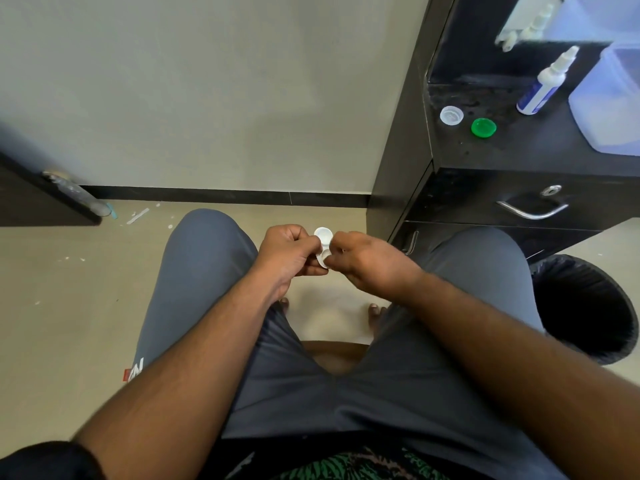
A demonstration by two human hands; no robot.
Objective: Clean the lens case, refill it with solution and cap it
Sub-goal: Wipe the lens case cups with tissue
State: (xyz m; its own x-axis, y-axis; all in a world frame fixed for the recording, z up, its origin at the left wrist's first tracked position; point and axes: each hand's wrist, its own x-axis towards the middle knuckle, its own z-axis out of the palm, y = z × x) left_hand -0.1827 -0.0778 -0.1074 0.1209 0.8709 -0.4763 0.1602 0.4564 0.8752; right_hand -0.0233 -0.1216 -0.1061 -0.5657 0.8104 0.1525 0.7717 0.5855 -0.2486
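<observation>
A seated person holds a small white lens case (pixel 322 244) between both hands, out in front of the knees and above the floor (pixel 69 289). The left hand (pixel 289 254) has its fingers curled, and its grip pinches the left side of the case. The right hand (pixel 363 259) is curled too, its grip pinching the case's right edge near the lower well. Both wells of the case are uncapped; the upper one shows clear of the fingers, while the lower one sits partly hidden between the fingertips (whether anything is inside the wells cannot be told).

To the right stands a dark cabinet whose top serves as a worktop (pixel 519 147). On it lie two loose caps, just beside each other: a white cap (pixel 451 115) nearer the wall and a green cap (pixel 483 127) to its right, both lying with the hollow side up. Farther back on the worktop a white bottle with a blue label (pixel 543 88) stands upright, its nozzle capped. A clear plastic container (pixel 609 98) sits just to the right of the bottle.

Below the worktop, the cabinet has a drawer with a metal handle (pixel 531 211). A black bin (pixel 585 310) lined with a dark bag stands on the floor beside the person's right leg.
</observation>
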